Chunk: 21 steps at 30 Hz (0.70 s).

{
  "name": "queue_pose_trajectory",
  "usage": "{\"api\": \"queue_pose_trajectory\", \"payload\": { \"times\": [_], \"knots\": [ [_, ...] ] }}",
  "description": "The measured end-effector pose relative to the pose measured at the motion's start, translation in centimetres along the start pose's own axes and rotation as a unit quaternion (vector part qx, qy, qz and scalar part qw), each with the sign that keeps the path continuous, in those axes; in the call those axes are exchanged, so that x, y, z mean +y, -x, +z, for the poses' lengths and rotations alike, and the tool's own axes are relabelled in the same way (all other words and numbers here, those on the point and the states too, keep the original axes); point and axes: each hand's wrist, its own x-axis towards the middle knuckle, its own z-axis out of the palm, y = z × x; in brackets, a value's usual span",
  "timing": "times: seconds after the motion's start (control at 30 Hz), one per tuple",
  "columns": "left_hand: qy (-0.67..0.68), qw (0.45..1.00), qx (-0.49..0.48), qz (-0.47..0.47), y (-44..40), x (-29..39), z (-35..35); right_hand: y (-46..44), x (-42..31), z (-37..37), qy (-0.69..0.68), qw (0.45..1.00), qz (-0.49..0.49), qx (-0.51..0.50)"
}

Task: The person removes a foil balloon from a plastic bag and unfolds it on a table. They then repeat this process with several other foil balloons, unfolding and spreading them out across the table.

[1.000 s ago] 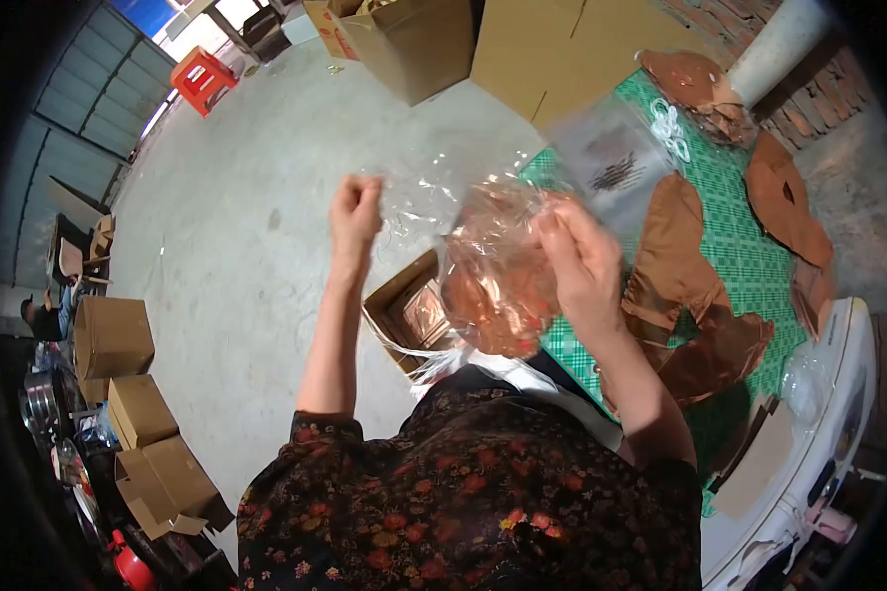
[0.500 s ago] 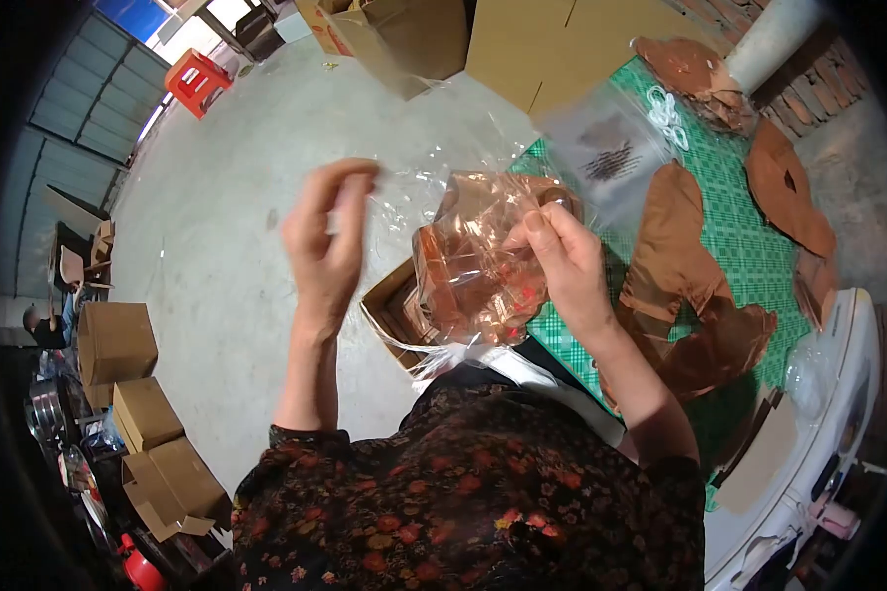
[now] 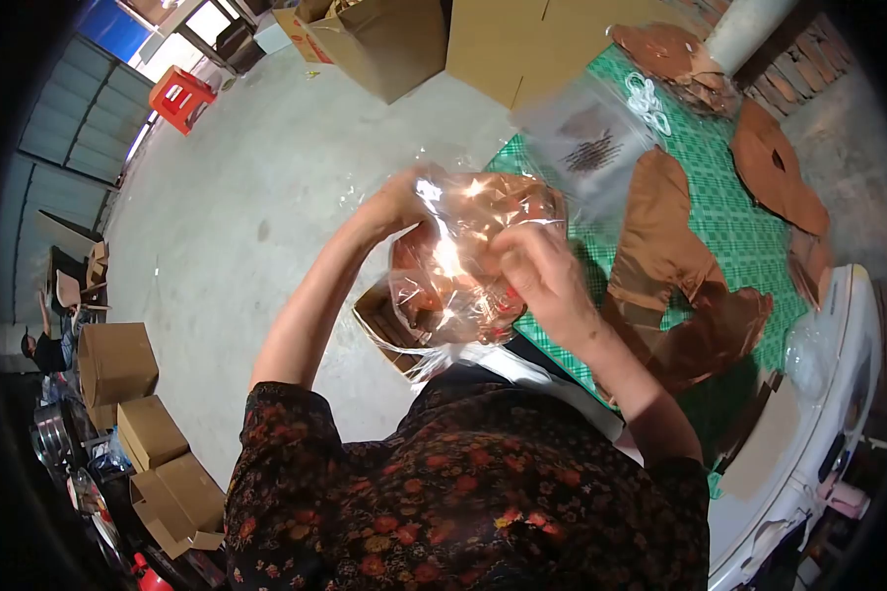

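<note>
- plastic bag point(image 3: 450, 286): clear, thin, crinkled film with bright glare, held up in front of the body, above an open cardboard box point(image 3: 373, 320) and beside the counter point(image 3: 712, 202); folded, shiny brown material point(image 3: 517, 194) shows inside.
- right hand point(image 3: 550, 279): narrow grip, curled fingers and thumb close together on the front of the film.
- left hand point(image 3: 409, 200): at the upper left of the bag, touching the film; its fingertips are hidden, so i cannot tell how its grip stands.
- the counter wears a green and white plaid covering; on it lies a smooth, satiny brown piece point(image 3: 655, 222) with a curved outline and darker folds.
- near the far edge, a flat clear bag point(image 3: 589, 150) carries several dark printed lines, too small to read; just beside it is a loose bundle of white cord point(image 3: 647, 104).
- further right, a matte brown piece point(image 3: 774, 163) with rounded ends has a small slot in it.
- on the smooth grey floor point(image 3: 237, 197) stand a large cardboard box point(image 3: 389, 49) and, well apart, a red plastic stool point(image 3: 180, 98) with cut-out openings.
</note>
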Motion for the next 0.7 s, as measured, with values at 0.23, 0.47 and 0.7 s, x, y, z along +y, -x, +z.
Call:
{"api": "queue_pose_trajectory", "payload": {
  "times": [0.23, 0.47, 0.7],
  "knots": [
    [0.085, 0.994, -0.04, -0.06, 3.8, 3.5, -0.3, 3.8, 2.6, -2.0, 0.304, 0.914, 0.236, -0.127],
    [0.134, 0.988, -0.077, -0.018, 5.2, 3.9, 0.2, 4.6, 4.1, 0.0, 0.296, 0.934, 0.173, -0.104],
    [0.212, 0.976, -0.053, -0.009, 9.5, 6.3, 1.8, 4.3, 3.5, 0.3, 0.303, 0.936, 0.132, -0.12]
  ]
}}
